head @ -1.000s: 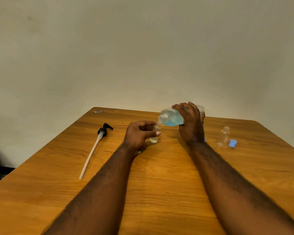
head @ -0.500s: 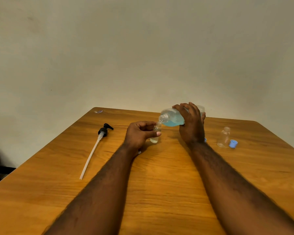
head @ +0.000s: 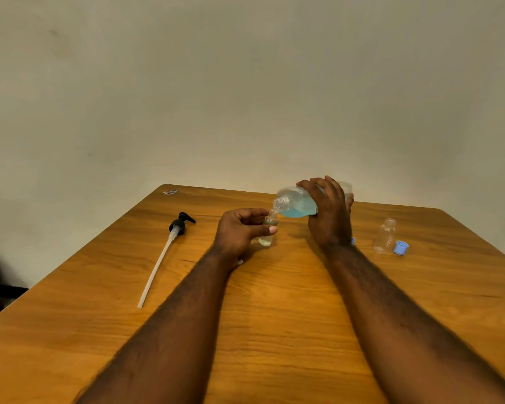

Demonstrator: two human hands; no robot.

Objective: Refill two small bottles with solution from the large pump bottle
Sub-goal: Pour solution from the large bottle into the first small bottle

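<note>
I held the large pump bottle (head: 296, 203) tipped nearly flat in my right hand (head: 330, 218), fingers wrapped over its body, so its open neck sat just above the mouth of the small bottle (head: 267, 233); my left hand (head: 239, 233) pinched that small bottle between thumb and fingers to steady so narrow a target, its base on or just off the worktop (head: 274, 316), I could not tell which; blue solution pooled along the big bottle's low side. The pump head (head: 179, 225), dip tube attached, lay well to the left, clear of the pour; the second small bottle (head: 386, 236) stood uncapped at the right, a blue cap (head: 401, 247) just beside it; nothing blocked the two necks.
</note>
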